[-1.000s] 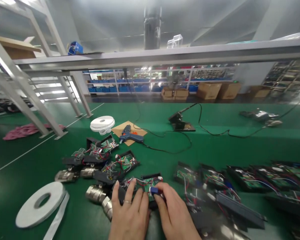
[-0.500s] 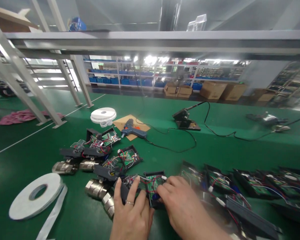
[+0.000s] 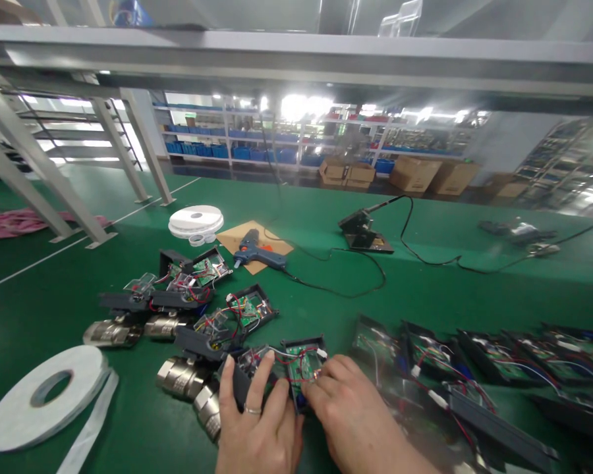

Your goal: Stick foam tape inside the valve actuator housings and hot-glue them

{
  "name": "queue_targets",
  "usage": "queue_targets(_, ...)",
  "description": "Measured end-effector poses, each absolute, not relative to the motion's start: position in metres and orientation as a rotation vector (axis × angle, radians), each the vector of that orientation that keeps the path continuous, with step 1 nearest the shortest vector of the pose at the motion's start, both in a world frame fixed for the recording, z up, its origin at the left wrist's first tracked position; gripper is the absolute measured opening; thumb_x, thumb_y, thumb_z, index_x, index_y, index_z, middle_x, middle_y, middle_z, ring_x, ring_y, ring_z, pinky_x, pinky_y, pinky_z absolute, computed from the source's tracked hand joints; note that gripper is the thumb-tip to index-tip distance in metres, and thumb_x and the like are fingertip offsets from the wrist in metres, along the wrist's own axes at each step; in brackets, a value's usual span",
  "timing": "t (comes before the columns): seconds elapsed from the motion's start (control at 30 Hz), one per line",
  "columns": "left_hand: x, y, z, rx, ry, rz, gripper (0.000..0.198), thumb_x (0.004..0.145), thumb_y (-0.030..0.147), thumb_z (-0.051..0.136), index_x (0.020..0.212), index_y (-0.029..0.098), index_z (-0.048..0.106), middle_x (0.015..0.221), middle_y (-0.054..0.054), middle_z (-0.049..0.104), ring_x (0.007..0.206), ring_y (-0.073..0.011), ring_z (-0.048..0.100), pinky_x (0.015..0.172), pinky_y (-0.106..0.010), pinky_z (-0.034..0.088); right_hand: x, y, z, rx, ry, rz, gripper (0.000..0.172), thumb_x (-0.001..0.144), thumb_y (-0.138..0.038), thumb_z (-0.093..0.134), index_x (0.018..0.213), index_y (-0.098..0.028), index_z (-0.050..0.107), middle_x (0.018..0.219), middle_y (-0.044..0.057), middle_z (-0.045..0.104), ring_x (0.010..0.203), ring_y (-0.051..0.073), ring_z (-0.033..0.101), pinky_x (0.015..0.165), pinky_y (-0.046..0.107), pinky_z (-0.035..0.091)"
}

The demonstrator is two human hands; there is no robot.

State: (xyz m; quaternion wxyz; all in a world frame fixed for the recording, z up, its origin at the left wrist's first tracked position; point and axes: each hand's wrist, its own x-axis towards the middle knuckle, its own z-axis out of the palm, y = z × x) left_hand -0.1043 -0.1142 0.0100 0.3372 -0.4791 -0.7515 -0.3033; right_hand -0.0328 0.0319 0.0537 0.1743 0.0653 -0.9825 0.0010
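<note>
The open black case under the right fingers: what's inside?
A green circuit board, wires and a white connector show; the right hand covers one corner, hiding whatever lies there.

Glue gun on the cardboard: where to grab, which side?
Grip the handle, probably from the right: the glue gun lies on its side, nozzle toward the near left, handle stretching right. Mind the cord leaving its end.

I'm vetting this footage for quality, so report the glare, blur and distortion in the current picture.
Head view: bright glare washes out part of the far shelves; head view: the circuit housing beside the right hand is smeared, while the glue gun looks fairly crisp; head view: the white tape roll seems stretched toward the lower-left corner.
</note>
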Motion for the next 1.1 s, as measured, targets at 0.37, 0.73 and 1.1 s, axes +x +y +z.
queue_targets(0.37,-0.105,-0.113,0.009,-1.245,-1.934,-0.824,0.017,0.094,0.019,0.057,0.081,0.017,0.068,0.094,0.001,0.073,0.122,-0.0288,0.058,0.122,-0.067,0.014,-0.016,0.021,0.029,0.088,-2.480,0.012,0.039,0.096,-0.004,0.035,0.097,-0.013,0.073,0.088,0.004,0.076,0.080,0.020,0.065,0.082,0.032,0.046)
queue_targets(0.73,-0.104,-0.115,0.008,-1.258,-1.946,-0.821,0.016,0.095,0.020,0.055,0.091,0.017,0.070,0.099,-0.002,0.073,0.119,-0.0272,0.060,0.121,-0.067,0.015,-0.013,0.015,0.020,-0.014,-2.413,0.130,0.056,0.109,-0.029,0.021,0.100,-0.016,0.074,0.094,0.003,0.074,0.086,0.020,0.061,0.081,0.033,0.046)
queue_targets(1.1,-0.106,-0.117,0.013,-1.330,-1.936,-0.746,0.026,0.100,0.023,0.050,0.087,0.022,0.072,0.105,-0.006,0.072,0.129,-0.0291,0.051,0.119,-0.071,0.014,-0.007,0.016,0.014,-0.113,-2.530,0.056,0.030,0.092,-0.004,0.042,0.092,-0.014,0.070,0.100,0.009,0.071,0.103,0.026,0.059,0.093,0.037,0.043)
